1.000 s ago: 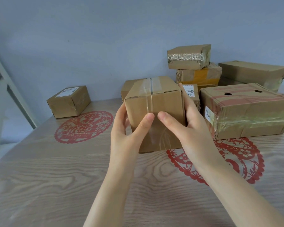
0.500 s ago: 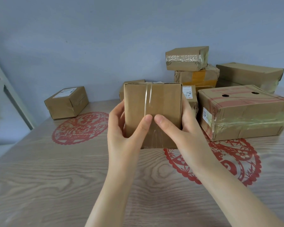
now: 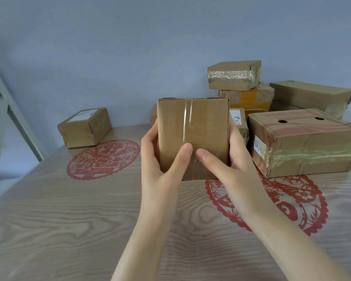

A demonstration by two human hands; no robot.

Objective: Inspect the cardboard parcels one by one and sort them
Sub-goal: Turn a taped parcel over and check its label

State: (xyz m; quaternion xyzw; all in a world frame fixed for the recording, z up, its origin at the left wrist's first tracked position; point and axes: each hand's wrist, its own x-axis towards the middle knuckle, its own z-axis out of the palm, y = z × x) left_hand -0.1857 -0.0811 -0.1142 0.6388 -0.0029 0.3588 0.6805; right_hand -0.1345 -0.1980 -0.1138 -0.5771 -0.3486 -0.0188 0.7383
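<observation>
Head view. You hold the small cardboard parcel (image 3: pixel 193 128) upright over the wooden table (image 3: pixel 69 220), its broad face turned toward you and its long axis vertical. A strip of clear tape (image 3: pixel 187 118) runs top to bottom down that face. Your left hand (image 3: pixel 162 159) grasps the left side and your right hand (image 3: pixel 231 165) the right side. Both thumbs are pressed on the lower front, nearly touching. A labelled parcel (image 3: pixel 85 128) lies far left, behind a red paper-cut (image 3: pixel 103 159). On the right are a large box with two holes (image 3: pixel 304 142) and, behind it, a foil-taped parcel (image 3: pixel 233 75) stacked on a yellow-taped parcel (image 3: pixel 249 97).
</observation>
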